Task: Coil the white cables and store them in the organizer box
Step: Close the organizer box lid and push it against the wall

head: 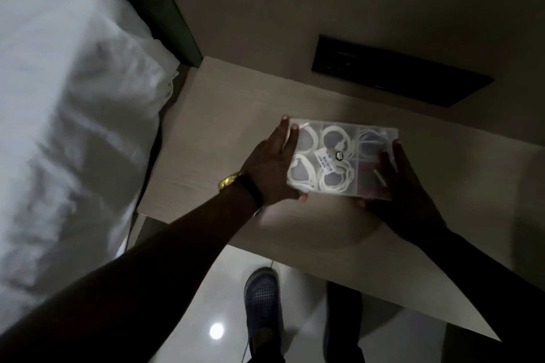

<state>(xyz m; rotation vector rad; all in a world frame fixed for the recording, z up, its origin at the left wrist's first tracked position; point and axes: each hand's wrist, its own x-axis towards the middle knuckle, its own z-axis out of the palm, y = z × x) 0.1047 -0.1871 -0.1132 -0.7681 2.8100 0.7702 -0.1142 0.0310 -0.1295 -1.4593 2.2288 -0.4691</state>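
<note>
A clear plastic organizer box (342,127) with its lid shut is over the middle of a light wooden bedside table (224,115). Coiled white cables (334,138) fill several of its compartments; the near right compartment holds something dark red with a small white piece. A white label sits on the lid. My left hand (271,168) grips the box's left end, fingers along the edge, thumb at the near corner. My right hand (404,191) grips the right end. I cannot tell whether the box rests on the table or is slightly lifted.
A bed with a white pillow and sheets (65,103) fills the left side, up against the table. A black switch panel (398,71) is set in the wall behind the table. Below the table's near edge are a glossy tiled floor and my blue perforated shoe (262,300).
</note>
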